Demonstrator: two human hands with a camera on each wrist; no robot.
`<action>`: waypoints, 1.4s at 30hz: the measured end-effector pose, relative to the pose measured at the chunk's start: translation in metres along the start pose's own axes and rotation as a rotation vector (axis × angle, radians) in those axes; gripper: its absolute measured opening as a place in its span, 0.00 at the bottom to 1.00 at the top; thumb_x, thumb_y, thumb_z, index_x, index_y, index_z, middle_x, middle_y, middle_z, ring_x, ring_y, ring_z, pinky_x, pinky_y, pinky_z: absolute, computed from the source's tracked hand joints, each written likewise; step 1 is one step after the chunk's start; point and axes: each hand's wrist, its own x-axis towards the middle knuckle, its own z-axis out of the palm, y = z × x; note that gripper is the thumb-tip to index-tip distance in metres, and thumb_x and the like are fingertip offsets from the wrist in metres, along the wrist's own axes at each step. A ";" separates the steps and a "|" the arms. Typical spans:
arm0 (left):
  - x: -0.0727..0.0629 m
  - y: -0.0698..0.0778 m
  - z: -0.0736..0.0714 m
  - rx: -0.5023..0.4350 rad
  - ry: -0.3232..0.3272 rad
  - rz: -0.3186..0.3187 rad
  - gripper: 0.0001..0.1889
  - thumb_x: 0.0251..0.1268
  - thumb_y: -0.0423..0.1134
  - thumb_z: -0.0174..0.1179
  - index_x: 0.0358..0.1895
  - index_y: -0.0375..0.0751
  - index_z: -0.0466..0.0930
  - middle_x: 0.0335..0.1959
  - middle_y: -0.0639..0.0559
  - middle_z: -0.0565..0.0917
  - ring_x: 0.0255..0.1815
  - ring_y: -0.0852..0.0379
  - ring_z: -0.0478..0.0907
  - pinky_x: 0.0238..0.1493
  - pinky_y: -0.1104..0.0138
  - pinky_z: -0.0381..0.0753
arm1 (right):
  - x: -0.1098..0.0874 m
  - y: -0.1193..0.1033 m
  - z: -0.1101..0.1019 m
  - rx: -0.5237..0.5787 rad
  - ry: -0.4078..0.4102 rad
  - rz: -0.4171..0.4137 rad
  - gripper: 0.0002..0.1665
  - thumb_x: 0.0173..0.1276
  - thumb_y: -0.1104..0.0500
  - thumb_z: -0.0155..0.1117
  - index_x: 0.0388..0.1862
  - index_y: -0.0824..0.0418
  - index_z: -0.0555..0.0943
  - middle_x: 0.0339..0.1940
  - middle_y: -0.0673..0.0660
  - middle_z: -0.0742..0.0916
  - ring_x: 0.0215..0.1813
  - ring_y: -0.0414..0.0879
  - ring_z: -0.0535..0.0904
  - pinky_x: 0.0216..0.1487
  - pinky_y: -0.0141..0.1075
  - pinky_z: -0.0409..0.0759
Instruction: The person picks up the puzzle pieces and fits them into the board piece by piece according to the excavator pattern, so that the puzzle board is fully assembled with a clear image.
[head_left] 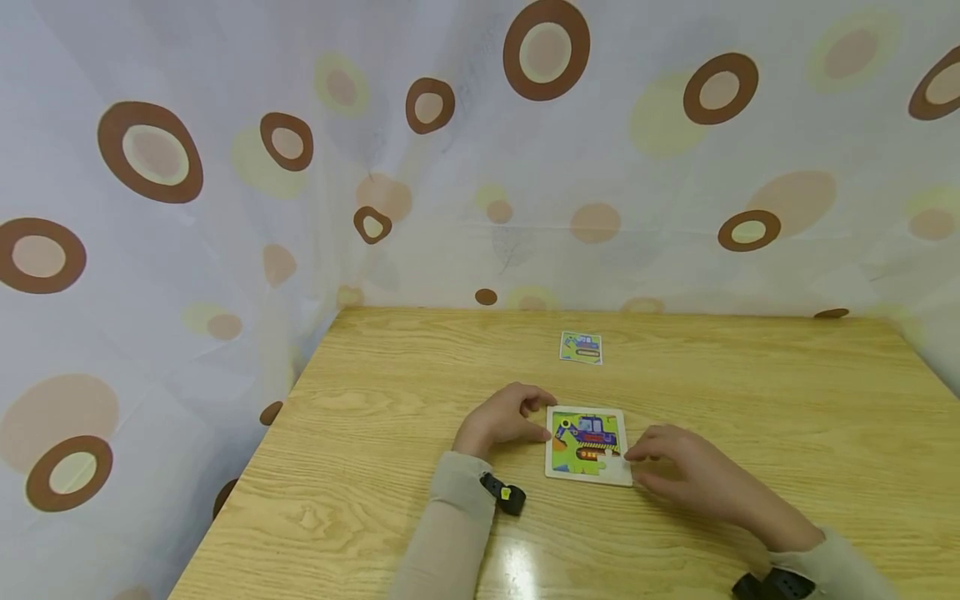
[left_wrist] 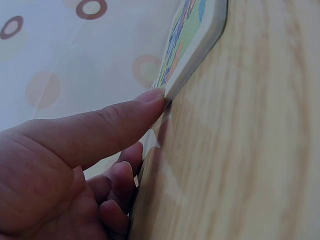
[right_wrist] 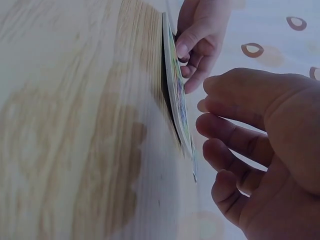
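A square jigsaw puzzle (head_left: 588, 425) in a pale frame lies flat on the table, showing a blue excavator on green; a bare white gap shows at its lower right. The left hand (head_left: 506, 414) holds its left side, thumb (left_wrist: 150, 96) against the frame edge, index finger by the upper left corner and the other fingers curled. At the puzzle's right edge is the right hand (head_left: 693, 471), with bent fingers (right_wrist: 232, 157) apart and no piece visible among them. In the right wrist view the puzzle (right_wrist: 175, 90) appears nearly edge-on, with the left hand (right_wrist: 204, 37) beyond it.
A small picture card (head_left: 581, 347) with the same excavator lies behind the puzzle. The wooden table (head_left: 390, 400) meets a dotted white cloth (head_left: 450, 267) at the back and left. Both wrists carry black straps (head_left: 504, 493).
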 end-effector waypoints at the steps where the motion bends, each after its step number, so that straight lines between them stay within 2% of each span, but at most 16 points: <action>1: 0.000 0.000 0.000 -0.002 0.000 0.000 0.23 0.56 0.35 0.73 0.58 0.46 0.82 0.42 0.54 0.76 0.41 0.59 0.68 0.46 0.68 0.70 | -0.002 0.000 -0.001 -0.007 -0.002 0.006 0.11 0.62 0.61 0.73 0.44 0.54 0.87 0.41 0.42 0.83 0.45 0.40 0.79 0.45 0.42 0.80; 12: 0.000 0.000 0.001 -0.003 -0.003 -0.001 0.23 0.56 0.35 0.73 0.57 0.46 0.83 0.41 0.53 0.75 0.39 0.59 0.67 0.43 0.67 0.69 | -0.026 0.011 -0.016 -0.014 -0.015 0.076 0.12 0.66 0.54 0.71 0.47 0.50 0.85 0.43 0.40 0.82 0.46 0.40 0.78 0.45 0.41 0.79; 19: -0.001 0.001 0.000 -0.007 -0.003 -0.002 0.23 0.57 0.36 0.73 0.57 0.46 0.82 0.43 0.53 0.76 0.41 0.58 0.68 0.46 0.66 0.70 | -0.041 0.021 -0.023 -0.014 -0.001 0.067 0.15 0.64 0.53 0.72 0.50 0.51 0.84 0.46 0.42 0.81 0.48 0.40 0.77 0.44 0.40 0.79; 26: -0.002 0.001 0.000 -0.013 -0.005 -0.006 0.23 0.56 0.35 0.73 0.58 0.45 0.82 0.43 0.53 0.77 0.42 0.57 0.68 0.45 0.66 0.70 | -0.052 0.033 -0.027 0.017 -0.008 0.024 0.19 0.62 0.54 0.75 0.51 0.56 0.84 0.45 0.46 0.81 0.41 0.36 0.74 0.33 0.34 0.74; 31: -0.003 0.002 0.000 -0.009 -0.003 -0.010 0.23 0.56 0.35 0.73 0.58 0.45 0.82 0.43 0.53 0.77 0.41 0.58 0.68 0.45 0.66 0.70 | -0.063 0.040 -0.030 -0.017 0.001 0.019 0.22 0.58 0.52 0.77 0.51 0.57 0.84 0.45 0.45 0.80 0.40 0.34 0.74 0.34 0.33 0.75; 36: -0.002 0.002 0.000 -0.009 -0.002 -0.005 0.23 0.56 0.35 0.73 0.57 0.45 0.82 0.43 0.52 0.76 0.41 0.58 0.68 0.45 0.66 0.70 | -0.075 0.049 -0.034 -0.010 -0.008 0.019 0.21 0.58 0.53 0.77 0.49 0.55 0.84 0.44 0.44 0.80 0.41 0.34 0.75 0.36 0.33 0.77; 42: -0.002 0.001 0.000 -0.012 0.001 -0.010 0.23 0.56 0.35 0.73 0.57 0.46 0.82 0.43 0.53 0.76 0.41 0.58 0.68 0.45 0.66 0.70 | -0.086 0.062 -0.036 -0.019 -0.014 -0.015 0.23 0.55 0.54 0.79 0.49 0.55 0.84 0.44 0.41 0.80 0.42 0.34 0.75 0.41 0.26 0.74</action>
